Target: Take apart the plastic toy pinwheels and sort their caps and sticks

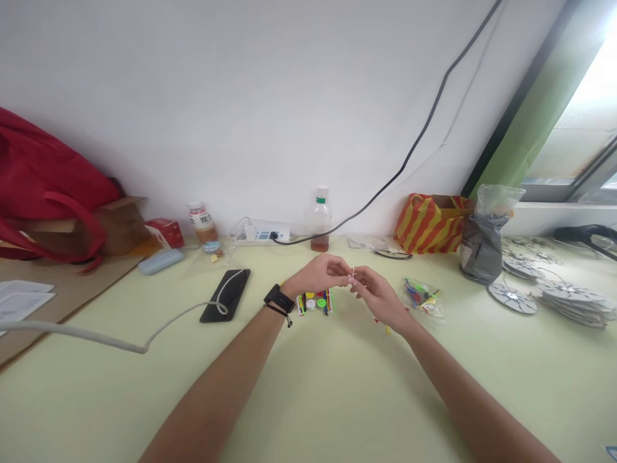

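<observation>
Both of my hands meet above the table, fingertips pinched round a thin white piece (353, 272) too small to name exactly. My left hand (325, 270), with a black watch (279, 298) on its wrist, grips it from the left. From the right, my right hand (378, 292) pinches it too. Below my left hand lies a group of small coloured plastic parts (315, 302), with green, white and yellow round pieces; my hand hides part of it. Small red and yellow bits (387, 328) show beneath my right hand.
A clear bag of coloured parts (424, 297) lies right of my hands. Behind stand a bottle (321, 222) and a power strip (263, 235). A black phone (225, 296) with a cable is at left; grey discs (511, 298) and a grey bag (483, 247) are at right.
</observation>
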{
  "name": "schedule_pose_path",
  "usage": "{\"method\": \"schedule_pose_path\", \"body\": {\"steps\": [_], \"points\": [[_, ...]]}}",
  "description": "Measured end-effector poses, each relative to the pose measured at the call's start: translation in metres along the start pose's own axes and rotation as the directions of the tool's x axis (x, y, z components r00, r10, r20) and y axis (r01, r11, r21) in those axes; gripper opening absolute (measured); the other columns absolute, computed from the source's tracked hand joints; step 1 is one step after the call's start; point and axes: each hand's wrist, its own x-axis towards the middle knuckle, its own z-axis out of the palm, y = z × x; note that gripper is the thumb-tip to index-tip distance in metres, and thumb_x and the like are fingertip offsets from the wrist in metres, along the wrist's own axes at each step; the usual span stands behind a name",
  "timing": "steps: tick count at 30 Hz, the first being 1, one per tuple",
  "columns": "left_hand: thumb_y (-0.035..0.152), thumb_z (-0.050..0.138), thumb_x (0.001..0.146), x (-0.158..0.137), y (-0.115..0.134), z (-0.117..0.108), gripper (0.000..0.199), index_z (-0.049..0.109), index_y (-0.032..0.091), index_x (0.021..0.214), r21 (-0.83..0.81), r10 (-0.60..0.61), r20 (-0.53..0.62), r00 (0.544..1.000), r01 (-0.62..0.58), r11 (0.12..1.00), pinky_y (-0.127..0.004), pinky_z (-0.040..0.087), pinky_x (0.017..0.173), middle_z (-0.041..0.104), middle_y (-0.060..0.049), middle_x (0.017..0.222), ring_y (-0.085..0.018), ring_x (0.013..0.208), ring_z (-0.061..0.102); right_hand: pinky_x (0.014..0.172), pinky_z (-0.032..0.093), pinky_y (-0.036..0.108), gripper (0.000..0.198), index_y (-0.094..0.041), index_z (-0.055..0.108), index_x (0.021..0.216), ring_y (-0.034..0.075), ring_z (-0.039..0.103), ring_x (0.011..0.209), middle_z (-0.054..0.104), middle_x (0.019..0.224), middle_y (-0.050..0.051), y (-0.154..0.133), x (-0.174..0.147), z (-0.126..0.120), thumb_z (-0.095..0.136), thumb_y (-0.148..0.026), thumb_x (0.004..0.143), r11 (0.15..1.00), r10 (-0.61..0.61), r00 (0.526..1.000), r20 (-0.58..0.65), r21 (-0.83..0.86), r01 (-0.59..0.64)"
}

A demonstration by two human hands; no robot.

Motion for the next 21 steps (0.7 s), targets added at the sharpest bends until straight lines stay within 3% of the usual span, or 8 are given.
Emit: {"method": "schedule_pose_path", "body": {"steps": [6,13,18,21], "points": [[0.043,0.082,0.078,0.0007,0.0004,0.0017,0.037,0.071,0.013,0.096,-0.026,-0.028,-0.012,1.000,0.028,0.999,-0.033,0.057,0.080,0.076,-0.011,0.090,-0.021,0.086,0.073,0.067,0.051,0.031,0.031,-0.022,0.059,0.098,0.016,0.060,0.070,0.069,0.085,0.005,-0.0001,-0.0020,-0.0023,0.063,-0.052,0.091,0.996,0.037,0.999,0.001,0.080,-0.037],[0.030,0.080,0.078,0.0005,0.0003,0.0056,0.023,0.070,0.013,0.088,-0.013,0.032,0.031,0.999,-0.031,0.999,-0.031,0.056,0.078,0.077,-0.010,0.085,-0.019,0.079,0.073,0.067,0.053,0.031,0.015,-0.021,0.057,0.090,0.016,0.064,0.069,0.069,0.076,0.002,0.0042,-0.0007,-0.0003,0.063,-0.034,0.086,0.977,0.090,0.995,0.043,0.190,-0.097],[0.023,0.078,0.075,0.0005,-0.0005,0.0065,0.016,0.067,0.013,0.082,0.040,0.031,0.040,0.999,-0.032,0.999,-0.026,0.053,0.067,0.075,-0.006,0.080,-0.017,0.073,0.071,0.074,0.057,0.036,0.010,-0.022,0.054,0.084,0.017,0.068,0.070,0.069,0.074,0.001,0.0021,0.0011,-0.0004,0.060,-0.029,0.079,0.970,0.117,0.990,0.080,0.206,-0.131],[0.021,0.075,0.074,0.0005,-0.0013,0.0077,0.014,0.064,0.014,0.079,0.063,0.036,0.042,0.998,-0.039,0.997,-0.025,0.051,0.065,0.074,-0.004,0.078,-0.016,0.070,0.069,0.065,0.052,0.030,0.011,-0.022,0.052,0.083,0.015,0.063,0.062,0.067,0.071,-0.001,0.0025,0.0042,0.0007,0.059,-0.027,0.076,0.976,0.118,0.988,0.097,0.172,-0.133]]}}
